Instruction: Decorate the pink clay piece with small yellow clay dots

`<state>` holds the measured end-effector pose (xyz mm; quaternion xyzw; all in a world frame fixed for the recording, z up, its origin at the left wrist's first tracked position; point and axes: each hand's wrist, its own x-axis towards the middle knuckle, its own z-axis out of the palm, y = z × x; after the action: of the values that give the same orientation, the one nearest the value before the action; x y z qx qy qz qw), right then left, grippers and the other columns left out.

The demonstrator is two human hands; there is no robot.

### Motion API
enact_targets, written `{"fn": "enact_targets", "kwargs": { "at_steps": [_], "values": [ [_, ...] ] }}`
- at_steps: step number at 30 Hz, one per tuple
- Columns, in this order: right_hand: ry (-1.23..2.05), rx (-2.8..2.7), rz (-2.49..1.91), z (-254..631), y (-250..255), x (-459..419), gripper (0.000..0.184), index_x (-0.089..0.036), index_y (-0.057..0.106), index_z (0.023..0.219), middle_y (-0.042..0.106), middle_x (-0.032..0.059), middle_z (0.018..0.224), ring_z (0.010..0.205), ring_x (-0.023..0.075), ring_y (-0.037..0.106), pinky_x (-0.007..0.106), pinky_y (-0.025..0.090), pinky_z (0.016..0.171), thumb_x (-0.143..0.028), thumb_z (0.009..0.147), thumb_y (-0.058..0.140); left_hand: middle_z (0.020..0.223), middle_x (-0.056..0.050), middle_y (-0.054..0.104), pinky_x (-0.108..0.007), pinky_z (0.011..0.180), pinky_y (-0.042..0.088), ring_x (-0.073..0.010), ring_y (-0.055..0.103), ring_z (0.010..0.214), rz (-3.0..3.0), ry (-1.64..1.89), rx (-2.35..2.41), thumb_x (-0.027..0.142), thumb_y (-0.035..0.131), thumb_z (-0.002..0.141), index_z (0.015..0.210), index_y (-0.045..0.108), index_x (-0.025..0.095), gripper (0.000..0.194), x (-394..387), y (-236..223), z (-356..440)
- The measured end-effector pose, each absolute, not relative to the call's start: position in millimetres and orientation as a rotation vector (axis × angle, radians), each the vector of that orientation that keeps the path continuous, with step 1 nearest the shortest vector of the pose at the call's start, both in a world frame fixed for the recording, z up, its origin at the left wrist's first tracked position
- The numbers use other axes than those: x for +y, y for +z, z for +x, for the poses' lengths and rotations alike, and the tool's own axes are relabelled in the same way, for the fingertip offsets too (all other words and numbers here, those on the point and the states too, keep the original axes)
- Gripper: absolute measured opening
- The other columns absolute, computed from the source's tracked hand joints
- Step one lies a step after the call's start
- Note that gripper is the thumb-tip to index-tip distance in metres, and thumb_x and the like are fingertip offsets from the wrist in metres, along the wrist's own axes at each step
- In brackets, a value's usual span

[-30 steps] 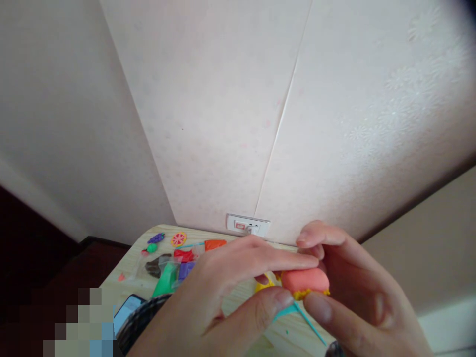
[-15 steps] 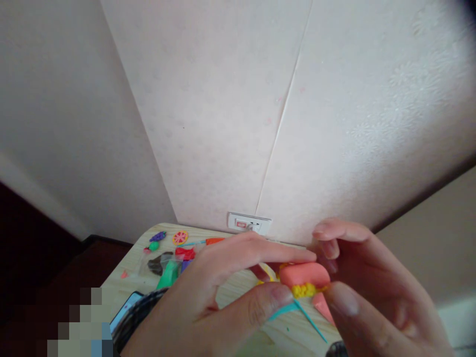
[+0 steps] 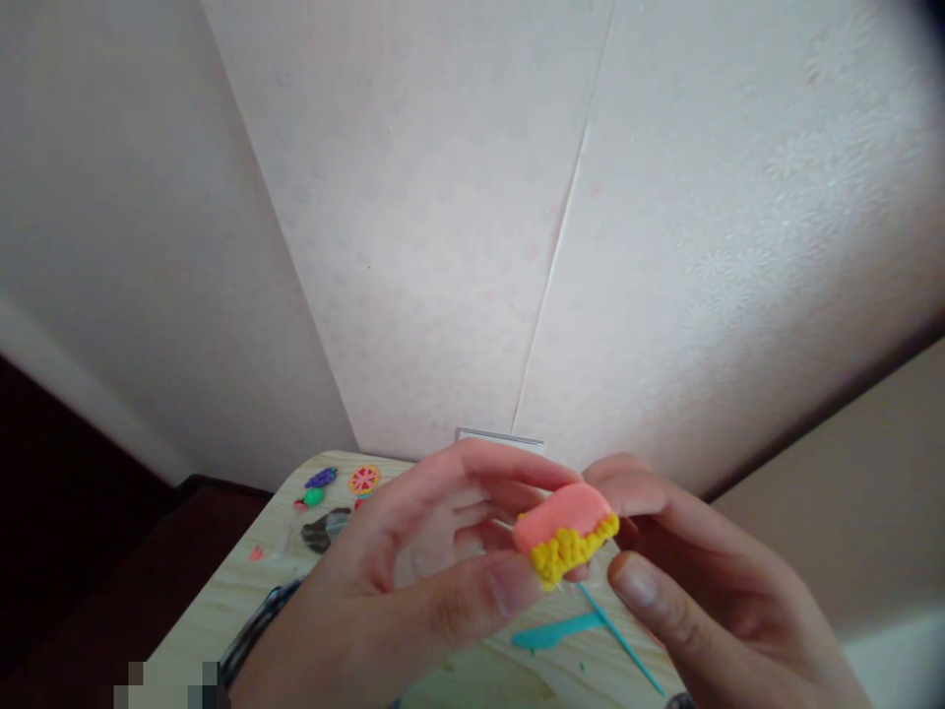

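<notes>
A block of pink modelling clay (image 3: 567,514) with a bumpy yellow clay edging (image 3: 565,553) along its lower side is held up above the table. My left hand (image 3: 420,571) pinches its left end between thumb and forefinger, the other fingers curved behind. At the right end, my right hand (image 3: 724,581) is close by, its thumb apart from the clay and its forefinger reaching behind the corner. Whether that forefinger touches the clay I cannot tell. Below the hands lie a turquoise clay knife (image 3: 553,631) and a thin turquoise stick tool (image 3: 627,645).
On the wooden table (image 3: 221,591) at the left lie a purple grape-like clay piece (image 3: 321,478), a green round piece (image 3: 314,496), a red-and-yellow slice (image 3: 364,480) and a dark clay packet (image 3: 325,532). Behind rises a wall with a socket plate (image 3: 502,435).
The pink clay has tilted and moved slightly left, showing more yellow edging. My right thumb has come away from the yellow edge. The turquoise knife is more exposed.
</notes>
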<state>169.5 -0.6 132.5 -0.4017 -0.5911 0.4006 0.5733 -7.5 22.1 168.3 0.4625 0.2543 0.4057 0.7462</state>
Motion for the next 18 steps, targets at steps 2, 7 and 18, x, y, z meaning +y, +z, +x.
{"fn": "enact_targets", "kwargs": {
  "at_steps": [2, 7, 18],
  "values": [
    [0.929, -1.369, -0.955, 168.7, 133.5, -0.8, 0.013, -0.032, 0.073, 0.082, 0.062, 0.0016, 0.076, 0.076, 0.0184, 0.06, 0.029, 0.049, 0.067, -0.043, 0.08, 0.069, 0.093, 0.002, 0.075, -0.023, 0.081, 0.051, -0.0144, 0.066, 0.09, 1.028, 0.889, 0.56, 0.033, 0.076, 0.077, 0.093, 0.075, 0.031, 0.017, 21.8, 168.4, -6.3],
    [0.853, -1.363, -0.971, 170.7, 136.2, 1.0, 0.013, -0.031, 0.072, 0.077, 0.062, -0.0004, 0.071, 0.07, 0.0156, 0.06, 0.025, 0.047, 0.061, -0.043, 0.079, 0.07, 0.096, 0.001, 0.074, -0.027, 0.084, 0.052, -0.0177, 0.068, 0.093, 1.103, 0.879, 0.599, 0.035, 0.074, 0.078, 0.097, 0.072, 0.03, 0.02, 22.8, 167.8, -4.3],
    [0.887, -1.406, -1.13, 175.0, 137.5, 0.3, 0.015, -0.029, 0.069, 0.075, 0.065, -0.0001, 0.073, 0.073, 0.0174, 0.06, 0.027, 0.05, 0.066, -0.042, 0.081, 0.067, 0.098, 0.001, 0.073, -0.025, 0.084, 0.053, -0.0162, 0.067, 0.095, 1.206, 0.85, 0.555, 0.031, 0.07, 0.083, 0.101, 0.071, 0.028, 0.019, 27.0, 164.7, -3.2]
  ]
}}
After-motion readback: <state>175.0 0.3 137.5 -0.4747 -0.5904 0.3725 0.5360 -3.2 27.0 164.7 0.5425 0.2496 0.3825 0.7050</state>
